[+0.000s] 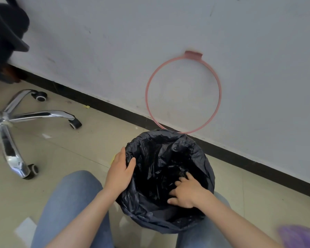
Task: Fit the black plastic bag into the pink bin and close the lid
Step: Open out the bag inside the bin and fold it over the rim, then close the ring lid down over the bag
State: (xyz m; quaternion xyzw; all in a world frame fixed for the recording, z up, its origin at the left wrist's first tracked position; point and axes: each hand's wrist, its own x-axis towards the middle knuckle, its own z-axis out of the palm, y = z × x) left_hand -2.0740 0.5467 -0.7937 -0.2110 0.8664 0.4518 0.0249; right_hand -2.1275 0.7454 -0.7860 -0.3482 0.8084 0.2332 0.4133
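pressing spread fingers into the black plastic bag (161,158) lining the hidden bin, the right hand (188,192) works inside while the left hand (119,173) clamps its left rim, pink ring lid (183,93) upright behind.

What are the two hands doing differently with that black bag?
The left hand grips the black bag's edge at the rim, thumb inside and fingers outside; the right hand reaches down inside, fingers spread, pressing the plastic. The left hand sits higher at the side nearer the chair; the right lies lower, within the opening. Both are bare and touch the bag.
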